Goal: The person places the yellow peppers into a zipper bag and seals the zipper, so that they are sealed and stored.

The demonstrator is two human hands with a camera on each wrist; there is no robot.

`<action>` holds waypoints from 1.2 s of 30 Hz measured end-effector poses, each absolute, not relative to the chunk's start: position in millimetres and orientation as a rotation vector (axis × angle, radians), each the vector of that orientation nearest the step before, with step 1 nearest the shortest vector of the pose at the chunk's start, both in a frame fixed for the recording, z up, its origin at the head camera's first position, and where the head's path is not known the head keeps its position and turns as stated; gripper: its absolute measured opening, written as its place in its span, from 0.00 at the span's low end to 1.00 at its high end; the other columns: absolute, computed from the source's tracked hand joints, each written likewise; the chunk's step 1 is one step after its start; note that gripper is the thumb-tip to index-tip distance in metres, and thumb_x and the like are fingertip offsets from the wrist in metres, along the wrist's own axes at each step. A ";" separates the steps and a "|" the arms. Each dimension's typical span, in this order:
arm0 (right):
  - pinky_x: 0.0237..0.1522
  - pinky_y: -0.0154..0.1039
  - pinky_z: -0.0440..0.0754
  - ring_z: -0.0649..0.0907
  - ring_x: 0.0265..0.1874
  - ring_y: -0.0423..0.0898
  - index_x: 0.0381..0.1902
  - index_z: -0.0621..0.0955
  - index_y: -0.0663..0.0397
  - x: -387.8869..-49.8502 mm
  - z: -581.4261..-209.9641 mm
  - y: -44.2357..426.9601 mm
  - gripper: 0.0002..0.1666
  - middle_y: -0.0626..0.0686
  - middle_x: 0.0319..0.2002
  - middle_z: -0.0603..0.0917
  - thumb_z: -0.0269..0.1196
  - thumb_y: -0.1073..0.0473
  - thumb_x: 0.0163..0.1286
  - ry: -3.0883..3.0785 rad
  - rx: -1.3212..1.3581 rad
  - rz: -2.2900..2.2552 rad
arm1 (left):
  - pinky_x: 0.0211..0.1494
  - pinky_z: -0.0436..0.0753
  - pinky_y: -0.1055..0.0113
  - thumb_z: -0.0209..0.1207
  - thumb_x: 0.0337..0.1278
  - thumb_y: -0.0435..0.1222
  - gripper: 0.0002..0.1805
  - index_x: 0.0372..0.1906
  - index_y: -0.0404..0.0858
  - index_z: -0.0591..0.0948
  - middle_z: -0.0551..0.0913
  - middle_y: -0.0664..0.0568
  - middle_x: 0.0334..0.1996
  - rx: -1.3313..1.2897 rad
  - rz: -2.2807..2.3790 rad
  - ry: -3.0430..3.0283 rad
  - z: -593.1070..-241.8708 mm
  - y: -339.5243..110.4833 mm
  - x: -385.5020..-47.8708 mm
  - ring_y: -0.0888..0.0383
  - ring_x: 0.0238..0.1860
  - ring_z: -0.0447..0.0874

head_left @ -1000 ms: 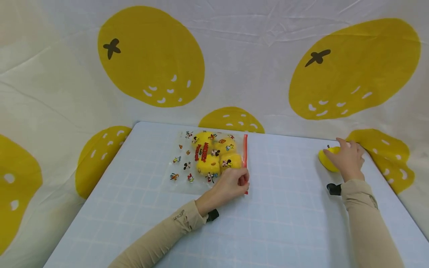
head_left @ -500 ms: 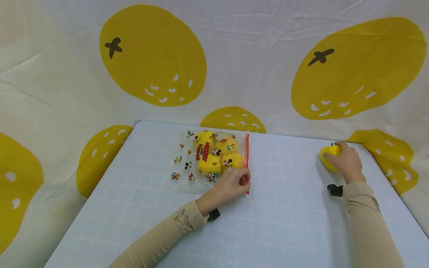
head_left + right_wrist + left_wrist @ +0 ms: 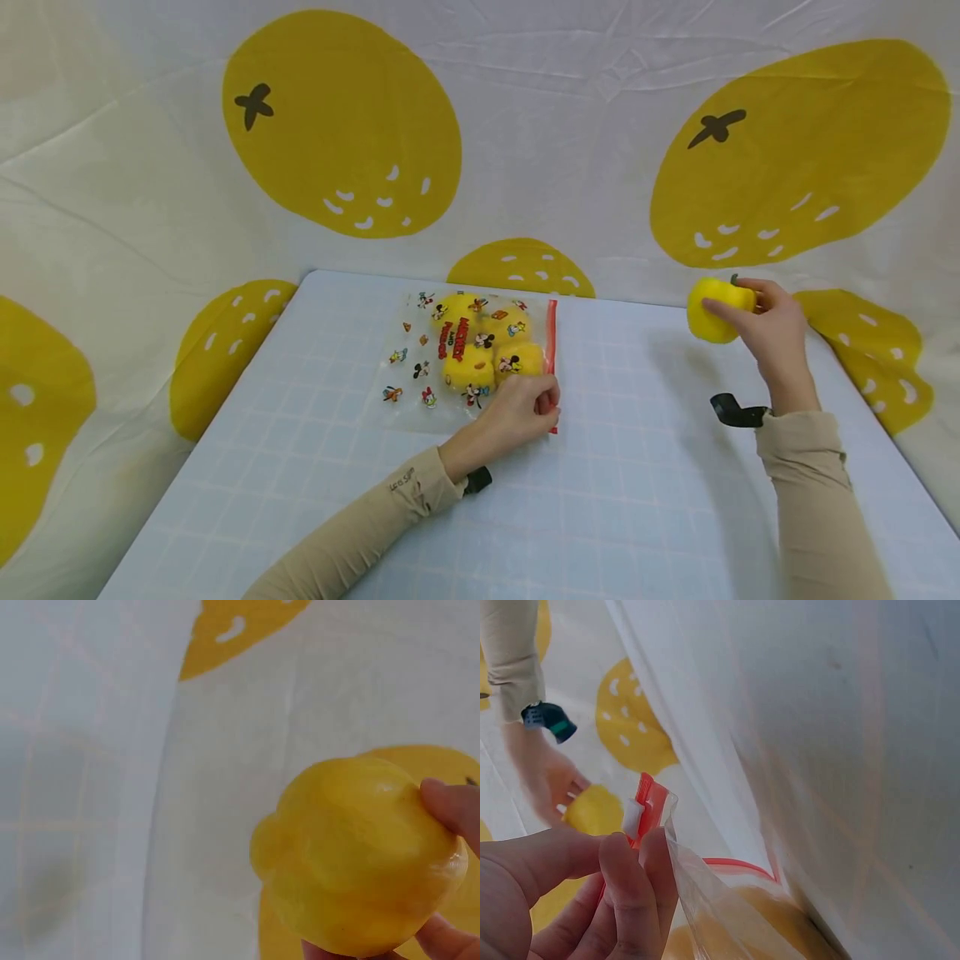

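Note:
A clear zip bag [image 3: 408, 400] with cartoon prints and a red zip edge lies on the table, several yellow objects [image 3: 468, 367] inside it. My left hand [image 3: 513, 417] pinches the bag near its red edge; in the left wrist view the fingers hold the red zip [image 3: 651, 802] by a white slider [image 3: 632, 819]. At the right, my right hand [image 3: 776, 342] grips a yellow bell pepper [image 3: 708, 321] with a green stem, held above the table. The right wrist view shows the pepper [image 3: 360, 855] between thumb and fingers.
The pale blue gridded table [image 3: 622, 500] has its back edge against a white cloth [image 3: 547, 167] printed with large yellow fruit. A black wrist device [image 3: 735, 411] sticks out beside the right cuff, another [image 3: 477, 481] by the left.
My right hand has lifted the yellow pepper off the table and moved it slightly left. The left hand and the bag have stayed in place.

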State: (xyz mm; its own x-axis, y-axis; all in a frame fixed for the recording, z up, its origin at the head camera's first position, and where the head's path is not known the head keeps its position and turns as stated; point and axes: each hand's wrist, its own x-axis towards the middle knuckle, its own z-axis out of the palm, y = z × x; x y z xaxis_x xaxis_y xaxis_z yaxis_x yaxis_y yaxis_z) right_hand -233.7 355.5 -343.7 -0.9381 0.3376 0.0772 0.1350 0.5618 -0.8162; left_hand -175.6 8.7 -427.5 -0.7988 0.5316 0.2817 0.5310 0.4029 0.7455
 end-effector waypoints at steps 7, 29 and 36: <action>0.53 0.28 0.76 0.76 0.47 0.42 0.58 0.73 0.49 -224.0 -332.6 315.2 0.33 0.43 0.52 0.71 0.74 0.51 0.57 -2.265 -0.225 1.678 | 0.26 0.72 0.76 0.66 0.55 0.28 0.10 0.28 0.42 0.77 0.74 0.59 0.20 0.995 1.387 2.629 -427.4 8.5 -176.5 0.65 0.23 0.71; 0.55 0.27 0.72 0.70 0.54 0.47 0.73 0.63 0.58 -232.9 -427.1 239.2 0.39 0.55 0.63 0.68 0.64 0.56 0.70 -2.457 -0.040 2.116 | 0.26 0.72 0.76 0.66 0.54 0.28 0.10 0.28 0.42 0.77 0.74 0.59 0.20 1.001 1.389 2.635 -428.8 8.1 -178.7 0.65 0.22 0.70; 0.67 0.44 0.67 0.69 0.61 0.53 0.75 0.60 0.55 -232.5 -442.7 240.6 0.42 0.59 0.71 0.63 0.65 0.59 0.67 -2.539 -0.042 2.222 | 0.28 0.73 0.76 0.66 0.55 0.28 0.09 0.29 0.42 0.77 0.75 0.59 0.21 0.978 1.363 2.645 -425.3 8.0 -178.1 0.64 0.23 0.71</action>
